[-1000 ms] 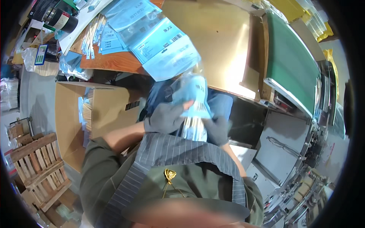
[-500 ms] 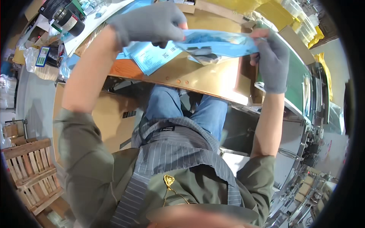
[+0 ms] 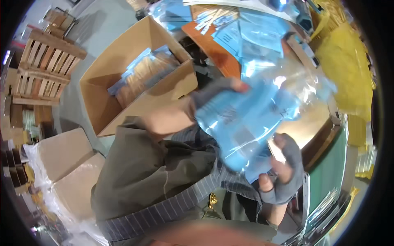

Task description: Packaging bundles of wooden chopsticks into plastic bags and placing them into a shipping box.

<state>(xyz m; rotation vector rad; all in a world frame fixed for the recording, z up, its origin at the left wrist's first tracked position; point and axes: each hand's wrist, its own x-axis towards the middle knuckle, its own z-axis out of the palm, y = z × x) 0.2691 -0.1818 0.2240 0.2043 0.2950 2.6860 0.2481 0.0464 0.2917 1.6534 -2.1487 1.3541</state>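
Note:
My gloved left hand (image 3: pixel 215 92) grips the upper left edge of a clear plastic bag with blue content (image 3: pixel 242 119), thumb on top. The bag is tilted in front of my apron, and its shiny film catches the light. My gloved right hand (image 3: pixel 285 172) is beside the bag's lower right edge, thumb and fingers curved but apart. A pale patch (image 3: pixel 277 152) shows between its fingers; blur hides what it is. Both gloves are grey and leave the fingertips bare. More clear bag film (image 3: pixel 303 86) lies beyond on the table.
An open cardboard box (image 3: pixel 143 110) at the left holds several packed bags (image 3: pixel 145 71). Blue printed sheets (image 3: pixel 227 39) and white strips (image 3: pixel 211 18) lie on the far table. Yellow bags (image 3: pixel 344 69) stand at far right, wrapped cartons (image 3: pixel 67 156) near left, a wooden pallet (image 3: pixel 47 61) behind.
The view has swung left, bringing the open box into sight. The bag has come from over the table toward my body and now shows its broad face. My right hand's fingers have spread.

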